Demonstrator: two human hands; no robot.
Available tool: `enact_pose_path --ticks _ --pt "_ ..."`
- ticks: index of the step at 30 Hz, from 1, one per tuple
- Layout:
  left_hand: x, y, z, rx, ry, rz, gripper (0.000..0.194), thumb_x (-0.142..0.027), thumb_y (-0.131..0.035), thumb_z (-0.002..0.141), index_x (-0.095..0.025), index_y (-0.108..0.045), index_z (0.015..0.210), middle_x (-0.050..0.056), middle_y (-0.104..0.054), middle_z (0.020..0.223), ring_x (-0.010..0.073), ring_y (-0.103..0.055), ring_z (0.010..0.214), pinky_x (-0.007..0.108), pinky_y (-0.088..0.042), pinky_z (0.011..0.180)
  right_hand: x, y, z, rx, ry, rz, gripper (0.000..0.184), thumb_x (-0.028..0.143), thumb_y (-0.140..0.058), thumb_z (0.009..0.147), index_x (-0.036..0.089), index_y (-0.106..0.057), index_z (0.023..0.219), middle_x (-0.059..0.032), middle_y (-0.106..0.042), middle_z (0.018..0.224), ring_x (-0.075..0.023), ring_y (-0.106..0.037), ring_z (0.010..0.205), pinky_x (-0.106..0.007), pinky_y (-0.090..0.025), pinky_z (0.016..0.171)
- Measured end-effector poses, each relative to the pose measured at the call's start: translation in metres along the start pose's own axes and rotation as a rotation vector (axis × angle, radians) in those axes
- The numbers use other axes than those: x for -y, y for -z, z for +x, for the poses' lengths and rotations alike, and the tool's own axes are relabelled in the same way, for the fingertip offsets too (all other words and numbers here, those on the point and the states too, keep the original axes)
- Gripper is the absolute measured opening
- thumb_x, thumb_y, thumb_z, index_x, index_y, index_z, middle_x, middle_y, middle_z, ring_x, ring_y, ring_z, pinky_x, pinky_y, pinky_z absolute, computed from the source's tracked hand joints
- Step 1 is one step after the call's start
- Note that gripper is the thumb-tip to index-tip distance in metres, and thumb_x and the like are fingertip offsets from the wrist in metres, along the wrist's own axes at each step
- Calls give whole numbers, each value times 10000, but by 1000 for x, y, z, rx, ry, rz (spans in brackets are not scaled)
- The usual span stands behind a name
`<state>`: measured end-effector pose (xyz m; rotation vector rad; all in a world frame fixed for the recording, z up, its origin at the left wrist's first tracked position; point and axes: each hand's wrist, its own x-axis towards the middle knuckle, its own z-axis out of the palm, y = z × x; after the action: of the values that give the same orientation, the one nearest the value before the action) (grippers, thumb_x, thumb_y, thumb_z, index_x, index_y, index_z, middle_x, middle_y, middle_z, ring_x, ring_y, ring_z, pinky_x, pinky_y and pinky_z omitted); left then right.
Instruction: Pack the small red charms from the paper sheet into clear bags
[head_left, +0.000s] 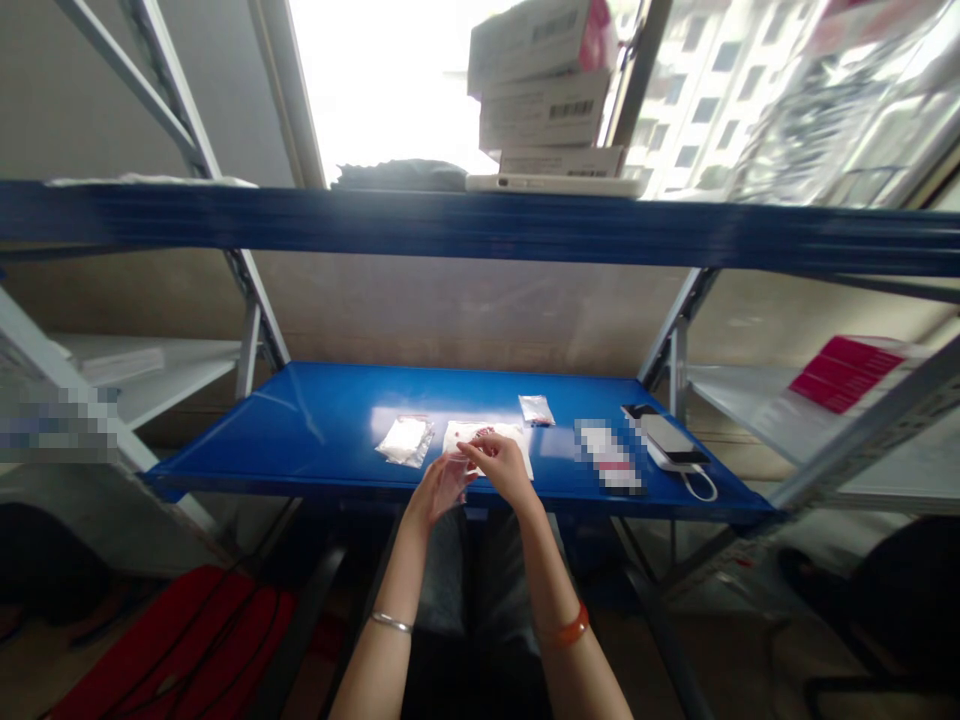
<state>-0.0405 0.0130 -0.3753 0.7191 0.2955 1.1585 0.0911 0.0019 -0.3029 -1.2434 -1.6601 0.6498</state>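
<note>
At the front edge of the blue table (330, 420), my left hand (433, 492) is closed on a small clear plastic bag (451, 478). Close beside it, my right hand (504, 470) has thumb and fingertips pinched together at the bag's upper edge. What sits in that pinch is too small to make out. Behind both hands lies a white sheet (525, 440), partly covered by them, with a scatter of small dark red pieces (487, 432) on it. A stack of clear bags (406, 440) lies to the left, and a filled small packet (535, 409) lies farther back.
On the right of the table are phone-like devices (671, 438) with a white cable (703, 487) and a blurred-out packet (609, 455). A blue shelf beam (360, 220) crosses above, bearing white boxes (540, 110). Metal posts (255, 300) flank the table.
</note>
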Motion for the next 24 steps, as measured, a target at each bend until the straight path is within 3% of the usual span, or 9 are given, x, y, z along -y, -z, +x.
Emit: enact_pose_path --ticks 5,11,14,17,24 --pt "-1 4 0 -78 35 -43 389 -426 -583 790 -100 -683 979 99 -692 893 182 -628 787 280 -475 744 -11 -3 29 -37 -68 -172 315 440 -579 773 165 -729 805 -34 -640 644 -146 -565 610 -224 -369 549" --pt "-7 -5 -2 -109 40 -92 504 -514 -523 808 -67 -661 996 99 -677 819 177 -620 758 279 -470 732 -32 -25 62 113 -136 -553 219 360 -646 748 227 -739 894 -67 -704 852 -205 -608 853 -281 -409 751" --pt "-8 -6 -3 -107 23 -149 500 -505 -501 824 -56 -656 979 100 -673 813 178 -618 776 283 -470 750 -39 -35 63 97 -133 -569 232 349 -644 757 218 -737 924 -108 -691 954 -255 -571 976 -343 -391 836" --pt "-8 -5 -4 -100 37 -190 499 -499 -479 836 -57 -645 997 105 -675 822 186 -624 799 295 -469 781 -43 -39 62 75 -126 -556 185 299 -622 770 205 -749 868 -132 -684 931 -280 -550 1001 -382 -381 855" --pt "-8 -2 -4 -91 61 -195 502 -509 -486 832 -72 -625 1036 112 -685 865 213 -639 885 312 -461 841 -47 -38 65 48 -104 -415 164 295 -636 743 181 -742 796 -88 -670 770 -222 -586 848 -325 -428 760"
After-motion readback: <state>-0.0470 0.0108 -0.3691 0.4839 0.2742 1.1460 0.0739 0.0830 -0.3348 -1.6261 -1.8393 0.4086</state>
